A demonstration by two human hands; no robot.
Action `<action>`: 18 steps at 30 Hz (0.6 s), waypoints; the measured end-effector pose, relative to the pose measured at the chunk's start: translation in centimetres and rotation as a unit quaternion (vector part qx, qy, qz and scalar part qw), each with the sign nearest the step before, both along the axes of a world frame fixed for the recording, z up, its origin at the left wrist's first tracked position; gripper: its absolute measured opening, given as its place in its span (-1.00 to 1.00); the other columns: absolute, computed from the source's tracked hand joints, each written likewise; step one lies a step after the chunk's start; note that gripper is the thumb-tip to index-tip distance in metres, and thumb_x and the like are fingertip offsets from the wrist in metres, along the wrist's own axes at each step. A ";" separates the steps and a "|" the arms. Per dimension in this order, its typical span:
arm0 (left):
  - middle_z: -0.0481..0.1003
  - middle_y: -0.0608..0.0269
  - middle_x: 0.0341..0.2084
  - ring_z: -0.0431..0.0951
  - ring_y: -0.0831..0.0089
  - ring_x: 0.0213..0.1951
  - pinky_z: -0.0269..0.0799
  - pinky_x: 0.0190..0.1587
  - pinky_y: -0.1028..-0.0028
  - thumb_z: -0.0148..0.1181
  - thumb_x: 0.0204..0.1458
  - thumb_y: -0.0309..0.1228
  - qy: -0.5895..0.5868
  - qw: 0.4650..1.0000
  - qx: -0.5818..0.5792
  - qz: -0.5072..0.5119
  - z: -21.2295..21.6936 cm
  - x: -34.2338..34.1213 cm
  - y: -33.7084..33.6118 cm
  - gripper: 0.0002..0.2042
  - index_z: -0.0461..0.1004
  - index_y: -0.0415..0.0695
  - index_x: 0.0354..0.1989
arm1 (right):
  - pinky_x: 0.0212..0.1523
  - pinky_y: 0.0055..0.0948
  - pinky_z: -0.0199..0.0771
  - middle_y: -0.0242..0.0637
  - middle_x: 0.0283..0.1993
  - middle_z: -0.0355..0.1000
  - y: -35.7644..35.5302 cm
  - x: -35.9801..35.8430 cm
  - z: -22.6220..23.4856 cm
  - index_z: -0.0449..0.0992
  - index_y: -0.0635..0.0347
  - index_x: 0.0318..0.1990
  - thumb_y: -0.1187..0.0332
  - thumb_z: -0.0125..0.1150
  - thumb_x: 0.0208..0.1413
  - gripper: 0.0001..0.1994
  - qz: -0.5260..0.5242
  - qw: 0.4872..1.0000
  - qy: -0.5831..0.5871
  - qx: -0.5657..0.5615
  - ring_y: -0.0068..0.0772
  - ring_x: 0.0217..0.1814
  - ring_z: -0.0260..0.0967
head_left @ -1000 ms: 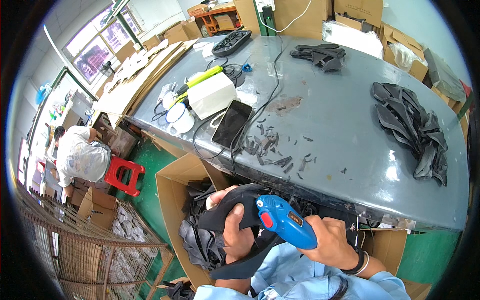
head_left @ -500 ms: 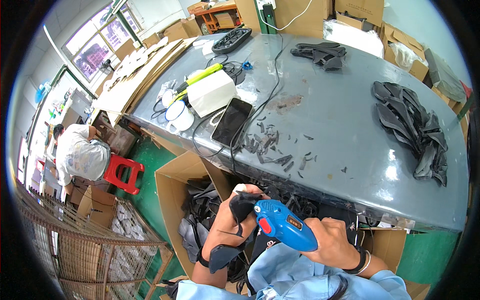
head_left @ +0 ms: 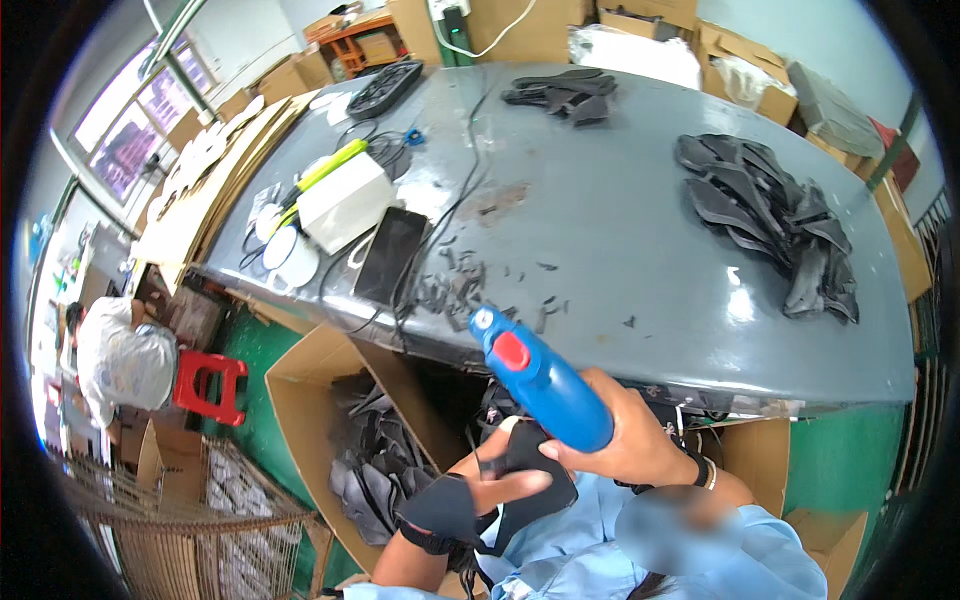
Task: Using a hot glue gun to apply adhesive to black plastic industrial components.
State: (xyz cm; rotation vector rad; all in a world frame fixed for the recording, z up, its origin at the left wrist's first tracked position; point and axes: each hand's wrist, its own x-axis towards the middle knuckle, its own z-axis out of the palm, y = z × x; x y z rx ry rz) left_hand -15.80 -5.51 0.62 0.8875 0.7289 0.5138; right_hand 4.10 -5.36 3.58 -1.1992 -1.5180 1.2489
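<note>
My right hand (head_left: 635, 435) is wrapped round a blue handheld power tool (head_left: 550, 385) with a red button. The tool points up and left over the table's near edge; its working end is not clearly seen. Close to my body, my left hand (head_left: 505, 488) grips a curved black sheet piece (head_left: 540, 478), the thumb lying across it. This piece sits just under the tool's lower end and my right thumb. On my left wrist is a strapped black pad (head_left: 445, 508). Beyond the tool, small dark offcuts (head_left: 460, 285) are scattered on the grey table (head_left: 600, 230).
Dark cut pieces lie in piles at the right (head_left: 770, 215) and far side (head_left: 565, 93). A phone (head_left: 392, 250), a white box (head_left: 345, 203), cables and a cup (head_left: 290, 256) are at the left. Below stands a carton (head_left: 305, 390) of dark pieces. A person (head_left: 128, 350) sits on a red stool (head_left: 212, 385).
The tool has swung to point upward and away from the black piece. My left hand has dropped toward my body with the piece. The view has shifted right.
</note>
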 end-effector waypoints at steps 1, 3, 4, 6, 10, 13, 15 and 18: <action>0.44 0.13 -0.19 0.46 0.37 -0.14 0.37 -0.06 0.42 0.19 -0.01 -0.23 -0.093 0.993 -0.044 0.057 -1.4 0.1 0.1 -0.45 0.19 -0.26 0.08 | -0.29 -0.44 0.40 -0.19 -0.45 0.41 0.3 0.4 -0.6 0.31 0.27 -0.14 0.26 0.35 -0.15 -0.55 -0.012 0.999 -0.022 0.024 -0.40 -0.39 0.44; 0.40 0.15 -0.12 0.45 0.41 -0.13 0.38 -0.07 0.43 0.11 0.01 -0.09 -0.113 0.968 -0.193 0.109 -1.6 0.1 -0.9 -0.42 0.18 -0.24 0.10 | -0.25 -0.45 0.38 -0.18 -0.42 0.40 0.6 0.9 -1.0 0.30 0.29 -0.13 0.27 0.37 -0.16 -0.52 -0.066 0.997 0.036 -0.006 -0.47 -0.37 0.38; 0.35 0.19 -0.03 0.44 0.43 -0.11 0.35 -0.01 0.40 0.00 0.06 -0.02 -0.071 0.962 -0.254 0.068 -0.7 0.5 -0.1 -0.39 0.15 -0.24 0.15 | -0.26 -0.46 0.38 -0.19 -0.43 0.39 0.9 0.9 -1.1 0.30 0.29 -0.13 0.26 0.37 -0.16 -0.52 -0.106 0.992 0.066 0.015 -0.48 -0.38 0.36; 0.29 0.06 0.04 0.43 0.28 -0.05 0.32 0.04 0.27 0.04 0.09 -0.11 -0.076 0.978 0.153 0.121 -2.4 2.7 -2.0 -0.42 0.11 -0.26 0.16 | -0.28 -0.45 0.39 -0.17 -0.43 0.40 1.2 1.0 -0.5 0.30 0.29 -0.13 0.24 0.38 -0.16 -0.51 -0.120 0.992 0.045 0.016 -0.44 -0.39 0.39; 0.30 0.07 0.00 0.39 0.24 -0.02 0.29 0.06 0.30 0.02 0.10 -0.15 -0.202 0.890 0.049 0.405 -1.7 5.1 -1.6 -0.49 0.12 -0.22 0.12 | -0.35 -0.46 0.40 -0.30 -0.41 0.43 0.3 0.1 -0.3 0.30 0.30 -0.13 0.28 0.48 -0.23 -0.46 -0.120 0.991 -0.045 0.023 -0.53 -0.40 0.40; 0.33 0.20 -0.01 0.38 0.39 0.00 0.37 0.00 0.34 -0.05 0.13 -0.16 -0.199 0.843 0.119 0.485 -0.7 3.9 -1.0 -0.59 0.19 -0.12 0.07 | -0.45 -0.33 0.41 -0.17 -0.51 0.43 -0.5 0.1 -1.2 0.32 0.32 -0.21 0.20 0.46 -0.25 -0.47 -0.120 0.963 -0.169 0.172 -0.24 -0.52 0.44; 0.33 0.20 -0.02 0.40 0.39 -0.02 0.40 -0.02 0.36 -0.05 0.13 -0.17 -0.196 0.817 0.174 0.514 -0.2 3.3 -0.6 -0.59 0.19 -0.14 0.07 | -0.48 -0.27 0.41 -0.12 -0.55 0.42 -1.2 0.0 -2.0 0.32 0.31 -0.22 0.19 0.42 -0.23 -0.50 -0.096 0.945 -0.220 0.224 -0.11 -0.56 0.44; 0.34 0.19 -0.05 0.41 0.39 -0.04 0.43 -0.04 0.38 -0.03 0.13 -0.16 -0.229 0.766 0.194 0.569 0.2 3.2 -0.6 -0.58 0.18 -0.16 0.07 | -0.54 -0.31 0.36 -0.17 -0.60 0.40 -2.5 -0.2 -2.8 0.34 0.32 -0.24 0.27 0.41 -0.26 -0.54 -0.068 0.928 -0.266 0.254 -0.15 -0.61 0.40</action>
